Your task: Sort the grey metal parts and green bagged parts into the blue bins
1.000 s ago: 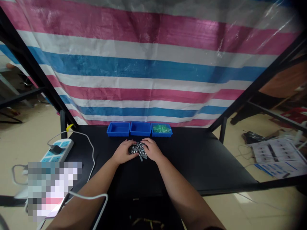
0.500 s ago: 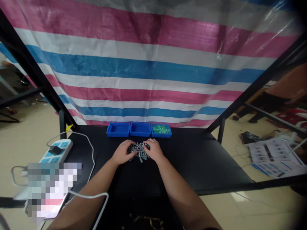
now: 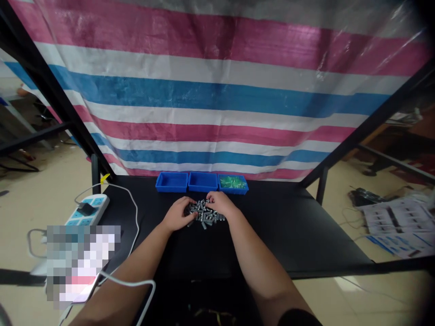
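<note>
A loose heap of small grey, metallic-looking cylindrical parts (image 3: 205,216) lies on the black table. My left hand (image 3: 179,214) curves around the heap's left side, thumb and fingers apart, touching its edge. Over the back right of the heap is my right hand (image 3: 221,203), its fingers bent and spread above the parts. I cannot make out any part gripped in either hand. Just behind the heap stand three blue trays in a row: the left tray (image 3: 172,189) and the middle tray (image 3: 203,189) show bare bottoms, while green pieces (image 3: 233,182) fill the right tray (image 3: 234,192).
On the left, a power strip (image 3: 89,209) with a black plug sits near a pixelated bright device (image 3: 84,267). A white cable (image 3: 136,213) runs along the table's left side. Black frame posts and a striped tarp (image 3: 217,95) bound the back.
My right hand has shifted toward the back of the heap, uncovering more parts on its right side. My left hand stays at the left edge. The whole view has moved slightly.
</note>
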Available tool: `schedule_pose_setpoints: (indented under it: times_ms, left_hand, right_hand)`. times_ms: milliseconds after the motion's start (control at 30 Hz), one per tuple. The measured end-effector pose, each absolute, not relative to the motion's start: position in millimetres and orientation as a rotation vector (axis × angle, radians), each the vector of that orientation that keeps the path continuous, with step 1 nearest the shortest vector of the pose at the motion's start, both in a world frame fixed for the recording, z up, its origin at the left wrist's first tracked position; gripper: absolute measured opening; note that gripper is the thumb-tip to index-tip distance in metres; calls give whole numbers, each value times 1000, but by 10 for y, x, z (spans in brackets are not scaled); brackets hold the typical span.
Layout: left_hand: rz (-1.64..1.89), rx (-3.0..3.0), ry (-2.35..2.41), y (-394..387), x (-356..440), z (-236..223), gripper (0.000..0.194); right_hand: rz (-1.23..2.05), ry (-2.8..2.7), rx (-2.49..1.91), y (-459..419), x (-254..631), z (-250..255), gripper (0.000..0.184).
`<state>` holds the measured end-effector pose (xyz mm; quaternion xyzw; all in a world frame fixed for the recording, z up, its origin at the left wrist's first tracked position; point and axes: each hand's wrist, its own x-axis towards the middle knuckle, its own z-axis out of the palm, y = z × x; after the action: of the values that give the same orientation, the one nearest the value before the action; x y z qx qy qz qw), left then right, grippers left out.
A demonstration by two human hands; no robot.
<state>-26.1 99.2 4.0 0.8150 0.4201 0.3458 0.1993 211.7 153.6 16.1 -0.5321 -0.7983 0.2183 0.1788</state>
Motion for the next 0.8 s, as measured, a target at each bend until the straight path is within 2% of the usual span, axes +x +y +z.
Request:
schedule_pose_setpoints:
  times_ms: [267, 500, 633, 800]
  left_hand:
    - [965, 2264, 1185, 1001, -247, 49, 33]
    - [955, 2249, 1211, 1022, -239, 61, 31]
    - [978, 2270, 1224, 994, -230, 73, 30]
    - [1098, 2344, 1447, 986, -192, 110, 23]
  right_hand:
    - [717, -2112, -1430, 1506, 2098, 84, 18]
    - [692, -2085, -1360, 1536, 2157, -6, 4]
    - [691, -2062, -1390, 1557, 2140, -49, 12]
    - [635, -2048, -1453, 1559, 2090, -51, 34]
